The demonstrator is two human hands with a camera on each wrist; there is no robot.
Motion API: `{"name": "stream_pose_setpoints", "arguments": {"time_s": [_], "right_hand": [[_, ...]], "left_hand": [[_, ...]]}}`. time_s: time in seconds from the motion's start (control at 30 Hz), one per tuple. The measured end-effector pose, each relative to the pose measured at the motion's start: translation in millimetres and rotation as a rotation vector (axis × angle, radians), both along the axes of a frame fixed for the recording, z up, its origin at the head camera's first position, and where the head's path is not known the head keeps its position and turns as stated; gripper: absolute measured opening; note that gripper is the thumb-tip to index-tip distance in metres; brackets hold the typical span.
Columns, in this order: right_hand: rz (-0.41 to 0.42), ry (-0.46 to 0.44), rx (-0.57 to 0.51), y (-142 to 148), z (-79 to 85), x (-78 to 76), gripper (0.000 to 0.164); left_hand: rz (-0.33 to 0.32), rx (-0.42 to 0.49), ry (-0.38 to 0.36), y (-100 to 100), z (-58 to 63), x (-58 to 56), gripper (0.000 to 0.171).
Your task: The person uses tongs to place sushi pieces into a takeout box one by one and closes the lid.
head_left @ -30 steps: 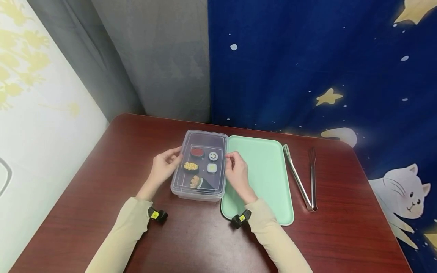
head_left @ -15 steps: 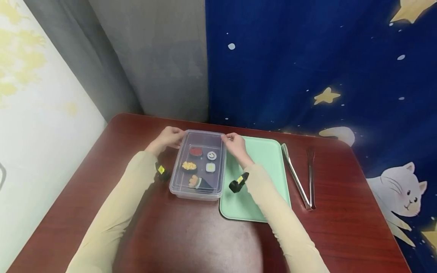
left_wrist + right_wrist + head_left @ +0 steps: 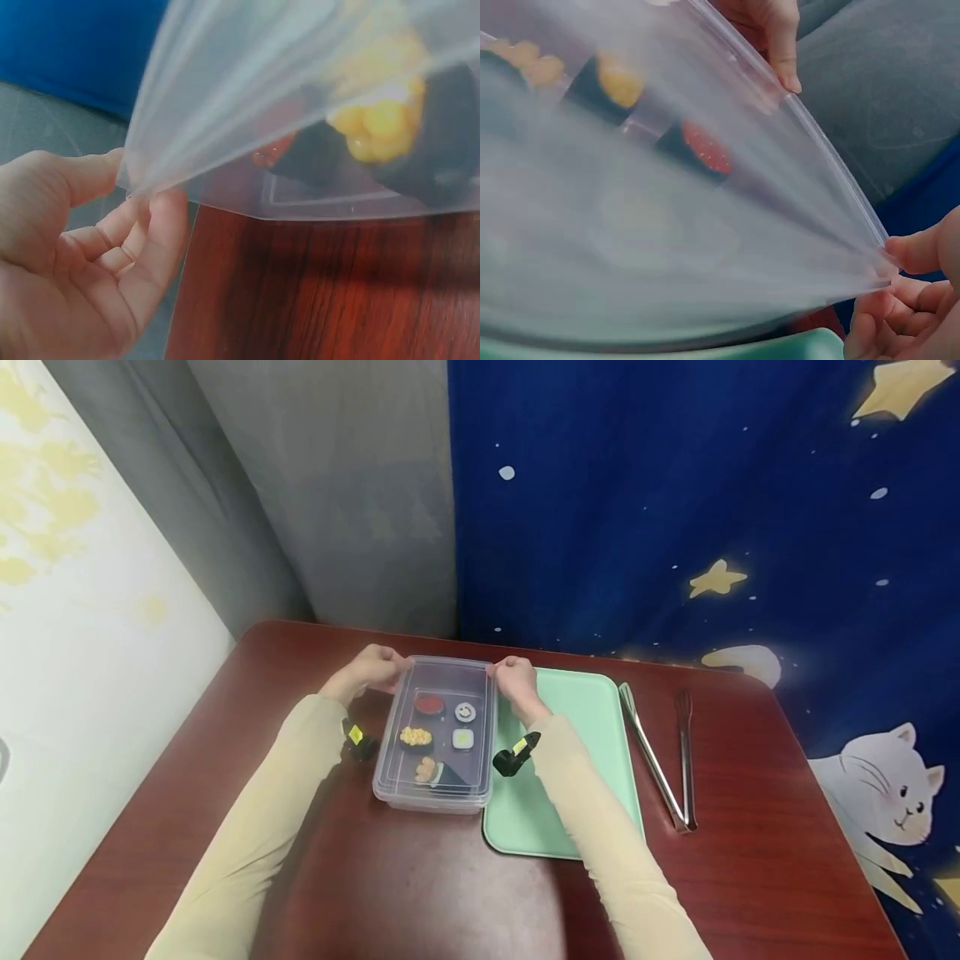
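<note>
A clear plastic food container with a see-through lid (image 3: 450,675) stands on the table, several sushi pieces showing through it. Among them are a gunkan with red topping (image 3: 429,706), a yellow-topped gunkan (image 3: 416,737), a round roll (image 3: 465,712) and a cone-shaped hand roll (image 3: 442,772). At the far left corner my left hand (image 3: 375,667) pinches the lid's edge, thumb above and fingers below. My right hand (image 3: 516,678) pinches the far right corner the same way, as the right wrist view shows with the lid (image 3: 802,225) in its fingertips.
A light green tray (image 3: 577,752) lies right beside the container, partly under my right forearm. Metal tongs (image 3: 660,768) rest spread on the table (image 3: 757,793) farther right. Curtains (image 3: 360,527) hang behind the table's far edge.
Both hands have slid from the middle of the container's sides to its far corners and now pinch the lid there. The container, tray and tongs stay in place.
</note>
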State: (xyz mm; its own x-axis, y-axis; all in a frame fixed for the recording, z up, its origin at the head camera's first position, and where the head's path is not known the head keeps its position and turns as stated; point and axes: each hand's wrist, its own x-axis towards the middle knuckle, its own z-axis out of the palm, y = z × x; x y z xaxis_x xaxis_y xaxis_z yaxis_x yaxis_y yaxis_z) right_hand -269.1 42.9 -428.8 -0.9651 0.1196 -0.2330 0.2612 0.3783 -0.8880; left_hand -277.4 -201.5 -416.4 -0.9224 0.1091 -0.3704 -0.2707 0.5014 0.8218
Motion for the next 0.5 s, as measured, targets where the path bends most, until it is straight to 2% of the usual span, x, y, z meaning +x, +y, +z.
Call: {"name": "stream_pose_setpoints", "arguments": {"time_s": [0.13,0.23,0.3,0.4,0.5], "right_hand": [[0.001,-0.009,-0.030,1.6,-1.4,2.8,0.019],[0.063,-0.005,0.012,8.6,-3.8,15.0,0.032],[0.138,0.001,0.059,16.0,-3.5,31.7,0.039],[0.311,-0.004,0.129,29.5,-2.8,67.1,0.039],[0.510,-0.048,0.117,40.9,-2.8,102.8,0.044]], "left_hand": [[-0.017,0.007,-0.011,-2.4,-3.6,6.7,0.046],[-0.088,0.004,-0.013,-9.8,-6.7,22.5,0.051],[-0.159,-0.012,-0.007,-17.1,-6.3,43.6,0.051],[-0.275,-0.039,-0.001,-25.8,-5.0,87.5,0.048],[-0.344,0.008,-0.033,-27.2,-7.1,128.5,0.048]]}}
